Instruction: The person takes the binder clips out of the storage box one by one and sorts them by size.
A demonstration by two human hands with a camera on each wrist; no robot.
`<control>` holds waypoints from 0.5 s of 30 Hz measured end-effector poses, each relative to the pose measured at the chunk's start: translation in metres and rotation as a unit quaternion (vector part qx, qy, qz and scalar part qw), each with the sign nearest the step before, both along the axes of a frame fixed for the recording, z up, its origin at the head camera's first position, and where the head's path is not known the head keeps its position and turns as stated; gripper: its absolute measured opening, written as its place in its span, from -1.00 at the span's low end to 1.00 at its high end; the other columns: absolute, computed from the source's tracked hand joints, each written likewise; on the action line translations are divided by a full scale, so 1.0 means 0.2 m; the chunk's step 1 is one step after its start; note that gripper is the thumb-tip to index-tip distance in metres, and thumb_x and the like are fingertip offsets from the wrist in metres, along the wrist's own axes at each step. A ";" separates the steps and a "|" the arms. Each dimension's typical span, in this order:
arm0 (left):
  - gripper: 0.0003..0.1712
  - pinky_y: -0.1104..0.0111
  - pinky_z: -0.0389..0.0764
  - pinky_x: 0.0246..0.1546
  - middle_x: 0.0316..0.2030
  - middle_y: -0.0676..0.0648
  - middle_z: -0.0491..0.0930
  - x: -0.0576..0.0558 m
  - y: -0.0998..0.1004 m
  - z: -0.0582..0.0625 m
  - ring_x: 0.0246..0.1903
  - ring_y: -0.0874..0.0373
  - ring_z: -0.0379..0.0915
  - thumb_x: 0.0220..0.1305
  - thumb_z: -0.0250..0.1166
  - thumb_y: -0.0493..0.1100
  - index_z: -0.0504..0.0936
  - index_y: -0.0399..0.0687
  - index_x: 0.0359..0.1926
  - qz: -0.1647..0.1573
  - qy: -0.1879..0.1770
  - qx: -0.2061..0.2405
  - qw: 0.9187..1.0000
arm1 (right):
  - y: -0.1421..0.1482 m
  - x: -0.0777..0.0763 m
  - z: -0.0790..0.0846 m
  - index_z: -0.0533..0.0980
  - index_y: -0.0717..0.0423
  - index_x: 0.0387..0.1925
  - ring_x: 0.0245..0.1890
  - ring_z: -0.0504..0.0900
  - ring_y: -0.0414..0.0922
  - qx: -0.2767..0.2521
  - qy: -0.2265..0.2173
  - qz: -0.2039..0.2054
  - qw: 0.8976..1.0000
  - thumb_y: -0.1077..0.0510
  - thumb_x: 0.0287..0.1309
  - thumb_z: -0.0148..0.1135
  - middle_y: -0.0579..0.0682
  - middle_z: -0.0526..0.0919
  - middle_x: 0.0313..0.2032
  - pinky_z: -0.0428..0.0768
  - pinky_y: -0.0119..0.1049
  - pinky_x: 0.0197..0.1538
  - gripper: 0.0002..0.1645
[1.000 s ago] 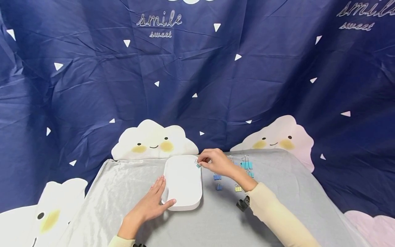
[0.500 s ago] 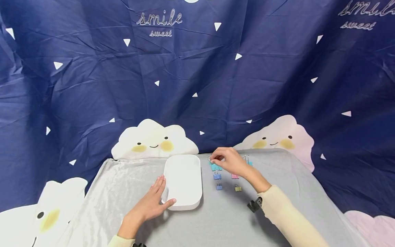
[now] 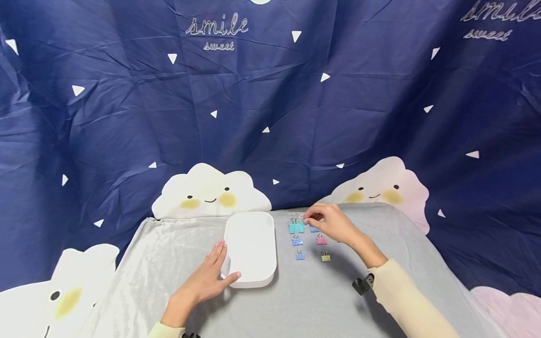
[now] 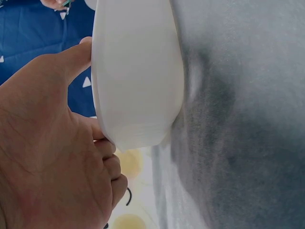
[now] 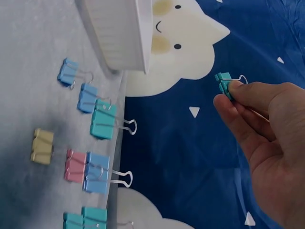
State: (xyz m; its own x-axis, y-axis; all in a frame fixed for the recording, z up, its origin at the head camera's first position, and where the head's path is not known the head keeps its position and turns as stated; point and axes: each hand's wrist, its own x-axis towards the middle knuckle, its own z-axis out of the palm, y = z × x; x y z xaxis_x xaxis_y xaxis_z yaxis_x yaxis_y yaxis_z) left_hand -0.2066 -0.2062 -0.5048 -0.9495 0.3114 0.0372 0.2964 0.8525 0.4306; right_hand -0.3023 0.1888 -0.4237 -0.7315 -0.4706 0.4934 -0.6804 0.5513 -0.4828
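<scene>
My right hand (image 3: pixel 336 224) pinches a small teal binder clip (image 5: pixel 224 85) between thumb and fingertips, raised near the back of the table. Around and below it lie several more binder clips: a large teal clip (image 3: pixel 297 227), a blue clip (image 3: pixel 297 241), a smaller blue clip (image 3: pixel 300 256), a pink clip (image 3: pixel 321 240) and a yellow clip (image 3: pixel 325 257). Another blue clip (image 5: pixel 96 172) is partly covered by the hand in the head view. My left hand (image 3: pixel 207 274) rests on the near left rim of a white box (image 3: pixel 251 282), fingers extended.
Two further teal clips (image 5: pixel 93 218) show at the bottom of the right wrist view; the right hand hides them in the head view. Grey cloth (image 3: pixel 291 305) covers the table. Behind its far edge hangs a dark blue curtain (image 3: pixel 245 145) with clouds.
The right hand has moved right, from the box's far right corner to above the clips, still pinching a small teal clip. The left hand and the box have stayed in place.
</scene>
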 end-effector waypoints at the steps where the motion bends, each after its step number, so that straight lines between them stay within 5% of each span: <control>1: 0.18 -0.13 0.00 0.71 0.69 -0.35 -0.06 0.00 0.00 0.00 0.70 -0.25 -0.18 0.46 0.22 0.39 0.04 -0.41 0.65 0.000 -0.001 0.000 1.000 | 0.01 0.00 0.00 0.77 0.13 -0.26 -0.32 0.74 -0.25 0.000 -0.001 -0.001 1.000 0.32 0.21 0.52 -0.12 0.78 -0.33 0.79 -0.35 -0.18 -0.92; 15: 0.18 -0.14 0.01 0.70 0.69 -0.36 -0.05 0.00 0.00 0.01 0.70 -0.26 -0.16 0.46 0.23 0.39 0.05 -0.42 0.65 -0.001 0.001 0.003 1.000 | 0.18 0.02 -0.06 0.76 0.13 -0.28 -0.33 0.72 -0.29 0.023 0.002 -0.037 0.999 0.32 0.21 0.51 -0.09 0.81 -0.32 0.79 -0.35 -0.18 -0.92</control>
State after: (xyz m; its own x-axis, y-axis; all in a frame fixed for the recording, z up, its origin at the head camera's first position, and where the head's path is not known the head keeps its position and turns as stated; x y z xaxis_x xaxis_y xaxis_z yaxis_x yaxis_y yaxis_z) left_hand -0.2063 -0.2066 -0.5034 -0.9487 0.3134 0.0410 0.2994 0.8492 0.4350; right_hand -0.2980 0.2238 -0.4359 -0.7638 -0.4366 0.4753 -0.6380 0.6221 -0.4538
